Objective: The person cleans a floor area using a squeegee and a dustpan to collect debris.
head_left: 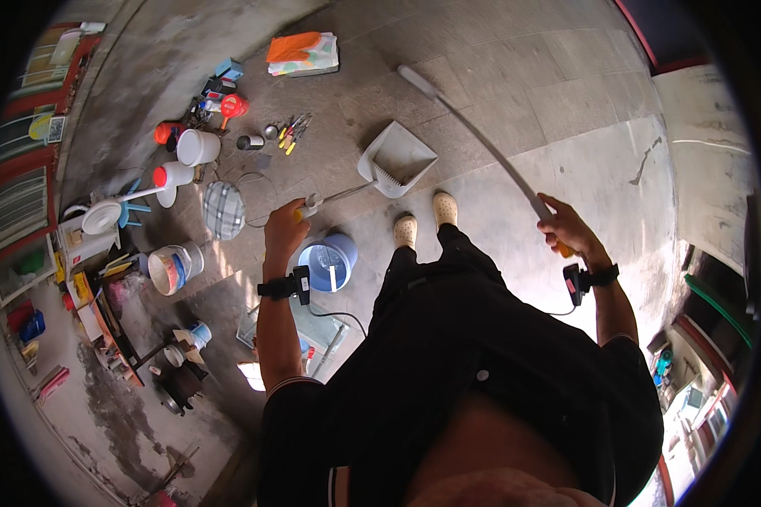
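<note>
My left hand (285, 231) grips the top end of the handle of a grey long-handled dustpan (398, 160). Its pan rests in front of my feet, with a row of comb teeth along one edge and some dark dirt inside. In my right hand (567, 225) is the handle of a broom (494, 155), close to its yellow end. The broom's long shaft slants away to the front left. Its pale grey head (417, 81) is beyond the dustpan and apart from it. Whether the head touches the floor I cannot tell.
A blue bucket (339, 260) with water stands beside my left leg. Several tools (293, 132), a dark can (250, 142), a white bucket (198, 148) and a checked cushion (223, 210) are farther left. An orange mitt (295, 47) lies on folded cloth ahead. Walls flank both sides.
</note>
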A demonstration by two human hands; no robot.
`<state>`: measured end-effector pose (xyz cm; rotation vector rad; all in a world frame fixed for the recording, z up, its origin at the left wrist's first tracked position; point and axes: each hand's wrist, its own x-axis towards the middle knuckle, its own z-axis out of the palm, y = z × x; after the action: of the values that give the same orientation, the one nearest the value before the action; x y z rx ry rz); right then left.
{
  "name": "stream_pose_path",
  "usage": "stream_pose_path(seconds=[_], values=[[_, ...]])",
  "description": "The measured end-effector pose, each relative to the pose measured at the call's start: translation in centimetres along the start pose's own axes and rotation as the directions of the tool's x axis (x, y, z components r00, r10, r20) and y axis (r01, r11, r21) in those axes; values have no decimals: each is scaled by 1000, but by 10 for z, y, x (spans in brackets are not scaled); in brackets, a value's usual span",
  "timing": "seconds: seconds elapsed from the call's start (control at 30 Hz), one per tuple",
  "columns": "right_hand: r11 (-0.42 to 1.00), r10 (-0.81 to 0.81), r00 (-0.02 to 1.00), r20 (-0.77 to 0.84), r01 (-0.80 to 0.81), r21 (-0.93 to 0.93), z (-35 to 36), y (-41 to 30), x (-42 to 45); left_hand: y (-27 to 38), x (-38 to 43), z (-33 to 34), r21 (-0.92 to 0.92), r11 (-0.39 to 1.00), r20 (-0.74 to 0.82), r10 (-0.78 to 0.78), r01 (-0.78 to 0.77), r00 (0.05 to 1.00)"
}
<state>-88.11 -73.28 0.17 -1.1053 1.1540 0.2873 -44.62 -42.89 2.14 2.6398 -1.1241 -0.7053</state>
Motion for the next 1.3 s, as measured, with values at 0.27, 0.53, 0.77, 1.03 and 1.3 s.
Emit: stream_pose_path(seconds=[0.27, 0.53, 0.77, 1.03, 1.3], values=[[974, -202, 971, -130, 185, -134, -22, -11, 143, 3, 22, 9, -90, 994, -96, -65, 57, 993], [974, -160, 979, 129, 178, -141, 33, 39, 139, -21, 41, 59, 29, 999, -205, -34, 41, 978], [994, 46, 986, 157, -29, -104, -5, 2, 49, 3, 47, 43, -27, 988, -212, -156, 154, 965], [981, -62, 998, 29, 66, -182, -29, -44, 77, 9, 57, 46, -98, 981, -179, -181, 166, 967], [959, -209, 976, -60, 193, -209, 4, -79, 188, 20, 73, 58, -185, 972, -150, -172, 143, 974]])
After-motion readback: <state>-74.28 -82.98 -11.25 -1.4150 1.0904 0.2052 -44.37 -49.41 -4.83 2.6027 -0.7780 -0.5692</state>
